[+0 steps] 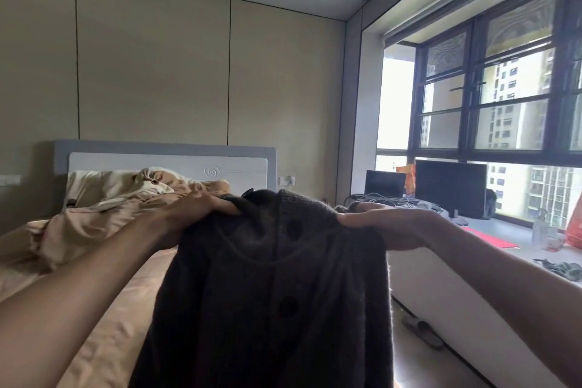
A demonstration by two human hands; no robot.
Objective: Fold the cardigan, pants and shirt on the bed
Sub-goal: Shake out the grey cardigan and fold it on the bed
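A dark grey knit cardigan (271,293) with large dark buttons hangs in the air in front of me, held up by its top edge. My left hand (192,214) grips the left shoulder of the cardigan. My right hand (387,224) pinches its right shoulder. The garment drapes down over the bed (104,318), which has a peach-coloured sheet. Neither the pants nor the shirt is visible; the cardigan hides the near part of the bed.
A crumpled peach duvet (104,217) and a pillow (94,183) lie at the head of the bed by the white headboard (176,164). To the right, a window ledge (504,249) carries a monitor (450,186), a laptop (384,183), cables and a bottle. A slipper (422,331) lies on the floor.
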